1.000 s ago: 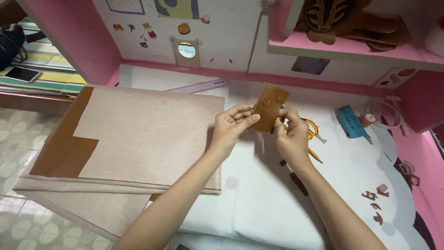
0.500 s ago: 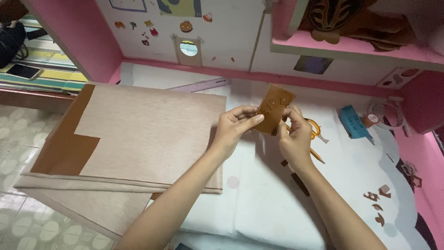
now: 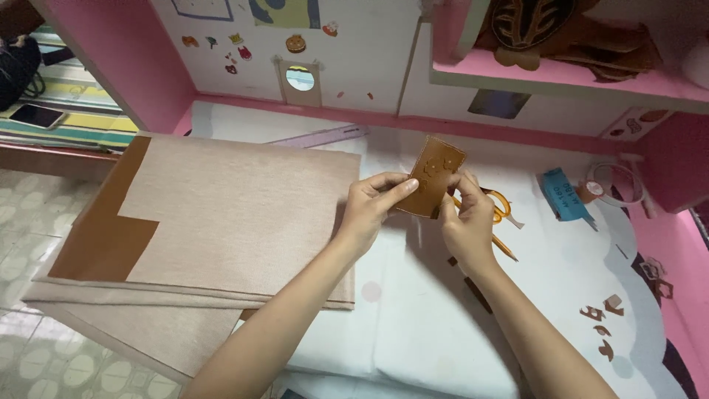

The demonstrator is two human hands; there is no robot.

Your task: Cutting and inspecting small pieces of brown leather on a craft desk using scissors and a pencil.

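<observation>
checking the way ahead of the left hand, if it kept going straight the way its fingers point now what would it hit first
The left hand points rightward, so it would first press further into the brown leather piece it already pinches. Just beyond that is the right hand, gripping the piece's other side. Depth between them is hard to judge.

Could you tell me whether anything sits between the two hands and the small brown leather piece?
Nothing visible does: the left hand and right hand both pinch the brown leather piece directly, holding it above the white desk.

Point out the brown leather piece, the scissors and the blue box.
brown leather piece (image 3: 436,174), head view, on its upper face.
scissors (image 3: 501,205), head view, on the orange handle loop.
blue box (image 3: 564,194), head view, on its top.
</observation>
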